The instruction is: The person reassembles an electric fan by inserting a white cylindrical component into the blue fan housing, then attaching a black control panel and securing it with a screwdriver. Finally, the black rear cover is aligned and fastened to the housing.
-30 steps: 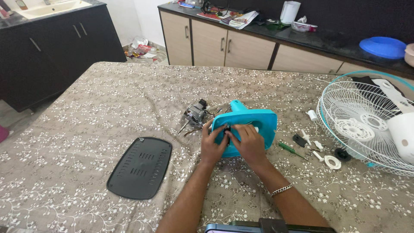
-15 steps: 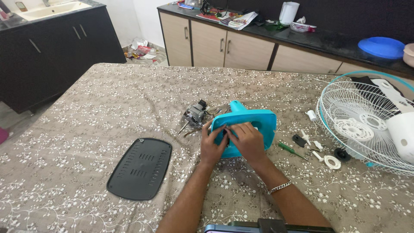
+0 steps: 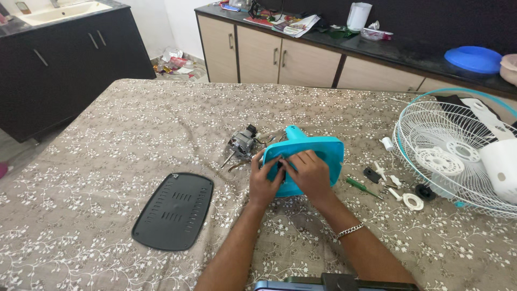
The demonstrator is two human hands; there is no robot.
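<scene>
A turquoise plastic fan base point(image 3: 323, 151) lies upside down in the middle of the patterned tablecloth. My left hand point(image 3: 264, 180) grips its near left edge. My right hand point(image 3: 309, 175) rests over its open underside, fingers curled onto a small dark part inside; what the fingertips pinch is hidden. A grey fan motor point(image 3: 242, 143) with wires lies just beyond the base on the left. A metal bracelet point(image 3: 350, 230) sits on my right wrist.
A black slotted cover plate point(image 3: 173, 210) lies to the left. To the right are a green-handled screwdriver point(image 3: 362, 187), small white and black fittings point(image 3: 401, 194), and a white fan grille point(image 3: 458, 153) with white parts. Cabinets and a cluttered counter point(image 3: 377, 46) stand behind.
My right hand's fingers have shifted slightly inside the base; both hands stay on it. The view has drifted a little.
</scene>
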